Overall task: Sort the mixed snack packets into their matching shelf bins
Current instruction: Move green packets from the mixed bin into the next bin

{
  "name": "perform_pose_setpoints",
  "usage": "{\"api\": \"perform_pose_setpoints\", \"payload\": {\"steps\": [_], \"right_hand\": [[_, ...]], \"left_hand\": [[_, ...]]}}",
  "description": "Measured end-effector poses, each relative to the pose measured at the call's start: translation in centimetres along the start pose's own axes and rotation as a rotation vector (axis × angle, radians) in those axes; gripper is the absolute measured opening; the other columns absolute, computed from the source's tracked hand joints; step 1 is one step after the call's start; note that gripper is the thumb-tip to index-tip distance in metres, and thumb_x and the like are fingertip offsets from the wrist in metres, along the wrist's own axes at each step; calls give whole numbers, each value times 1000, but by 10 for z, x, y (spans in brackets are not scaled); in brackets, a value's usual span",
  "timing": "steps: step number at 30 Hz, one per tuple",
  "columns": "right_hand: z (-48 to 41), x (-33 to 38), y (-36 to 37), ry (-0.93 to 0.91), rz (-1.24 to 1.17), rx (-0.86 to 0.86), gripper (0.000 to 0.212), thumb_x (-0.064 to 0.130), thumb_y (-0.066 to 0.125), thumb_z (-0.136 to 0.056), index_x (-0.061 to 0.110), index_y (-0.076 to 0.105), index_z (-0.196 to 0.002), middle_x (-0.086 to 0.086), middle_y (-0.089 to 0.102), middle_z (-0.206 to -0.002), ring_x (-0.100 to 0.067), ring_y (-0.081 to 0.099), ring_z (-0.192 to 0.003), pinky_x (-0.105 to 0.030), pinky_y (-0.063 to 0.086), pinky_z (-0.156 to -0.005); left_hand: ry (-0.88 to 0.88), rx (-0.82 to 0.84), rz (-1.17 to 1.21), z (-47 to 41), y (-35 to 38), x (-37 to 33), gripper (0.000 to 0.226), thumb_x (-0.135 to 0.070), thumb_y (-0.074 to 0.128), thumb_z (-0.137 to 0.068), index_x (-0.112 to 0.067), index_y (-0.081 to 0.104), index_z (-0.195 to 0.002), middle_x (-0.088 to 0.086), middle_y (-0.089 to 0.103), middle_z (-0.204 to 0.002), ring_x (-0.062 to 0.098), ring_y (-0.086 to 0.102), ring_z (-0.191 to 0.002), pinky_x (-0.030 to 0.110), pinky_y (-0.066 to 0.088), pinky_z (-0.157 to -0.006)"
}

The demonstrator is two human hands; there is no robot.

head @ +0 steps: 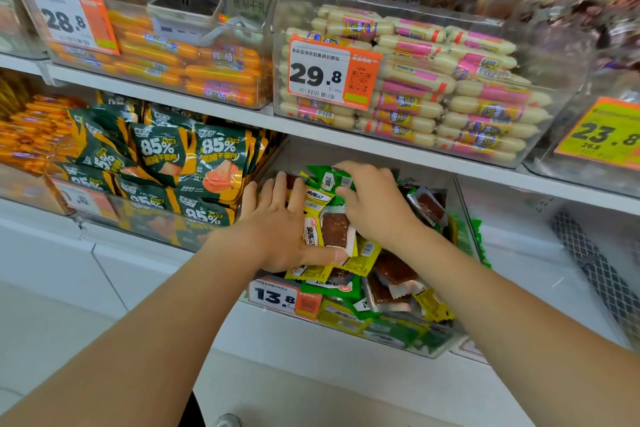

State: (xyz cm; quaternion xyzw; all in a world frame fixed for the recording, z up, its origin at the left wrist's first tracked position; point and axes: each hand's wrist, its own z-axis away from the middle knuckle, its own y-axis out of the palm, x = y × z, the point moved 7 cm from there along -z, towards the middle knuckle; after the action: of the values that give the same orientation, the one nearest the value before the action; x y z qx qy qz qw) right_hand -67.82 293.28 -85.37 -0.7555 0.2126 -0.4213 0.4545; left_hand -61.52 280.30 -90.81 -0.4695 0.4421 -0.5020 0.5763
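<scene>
Step in hand, I'd say: picking odd ones out of the mixed pile. R hand [375, 208] grip curled, pinching a green packet [329, 180] toward the back of the clear bin [463, 208]. L hand [277, 232] grip spread, fingers straight, pressing flat on the pile w/ thumb along a yellow packet [332, 229]. To do it well: let L pin the pile so only one packet lifts, take it by an edge, check label vs bin tag before dropping. Bin w/ 13.8 tag [277, 296] holds yellow + green packets jumbled. Bin to its left: dark green 85% packs [214, 156]. Shelf above: orange sausages [214, 74] in one bin, pink-banded sausages [450, 104] in the next
</scene>
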Motion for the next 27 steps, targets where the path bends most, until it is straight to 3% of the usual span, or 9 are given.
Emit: {"api": "perform_pose_setpoints", "payload": {"steps": [5,7,9,13,16,18,20,23,27], "right_hand": [[31,-14,-28,33,-24,-167,41,11,54,-107,21,56,-147,-8,71,-123,-4,39,-80,-15,24,-73],[40,-23,-36,31,-25,-208,41,13,57,-106,21,56,-146,-6,73,-117,-5,52,-77,-17,34,-78],[47,-31,-42,17,-18,-219,40,15,59,-105,21,57,-145,-3,72,-101,0,49,-62,-25,39,-74],[54,-41,-53,-6,16,-254,36,14,61,-104,21,61,-140,-4,73,-102,1,43,-61,-21,31,-69],[60,-41,-63,-61,-4,-335,33,10,65,-101,20,66,-133,1,76,-105,2,56,-66,-9,35,-74],[65,-39,-70,-127,-28,-391,33,9,65,-100,20,68,-132,4,76,-114,-3,64,-94,-1,36,-86],[70,-35,-75,-229,-40,-445,34,8,65,-100,21,69,-131,5,73,-118,-13,65,-108,-16,46,-95],[82,-25,-82,-384,-61,-564,33,1,66,-99,16,70,-128,8,71,-118,-19,67,-110,-31,53,-97],[85,-31,-81,-299,-294,-559,30,5,67,-99,19,71,-125,12,73,-117,-6,70,-107,-35,58,-91]], "left_hand": [[34,-144,-32,-15,-10,1,152,-112,14,-48,-17,-24,-160,15,-22,-170,37,-19,-157,67,0,-122],[61,-248,-81,-20,-17,2,143,-109,5,-54,-17,-12,-163,17,-4,-171,41,-4,-157,67,13,-119],[116,-301,-116,-21,-23,-2,129,-103,5,-64,-21,8,-164,16,15,-165,41,15,-149,63,26,-114],[206,-342,-63,-19,-30,-10,90,-87,28,-85,-31,32,-156,4,33,-149,30,29,-133,52,32,-106],[226,-380,62,-10,-35,-18,65,-69,36,-99,-35,37,-154,-1,39,-145,25,32,-131,50,32,-104],[257,-437,200,-1,-42,-26,54,-55,41,-104,-32,41,-153,-1,44,-142,24,35,-128,48,34,-105],[311,-471,422,9,-51,-39,52,-46,49,-105,-26,44,-153,-4,51,-140,19,42,-127,41,39,-107],[309,-341,811,17,-54,-56,50,-50,59,-101,-29,50,-146,-19,63,-130,1,62,-113,27,51,-98],[187,-145,1379,16,-45,-64,38,-38,61,-103,-19,54,-135,-2,78,-111,11,75,-100,37,61,-93]]}}
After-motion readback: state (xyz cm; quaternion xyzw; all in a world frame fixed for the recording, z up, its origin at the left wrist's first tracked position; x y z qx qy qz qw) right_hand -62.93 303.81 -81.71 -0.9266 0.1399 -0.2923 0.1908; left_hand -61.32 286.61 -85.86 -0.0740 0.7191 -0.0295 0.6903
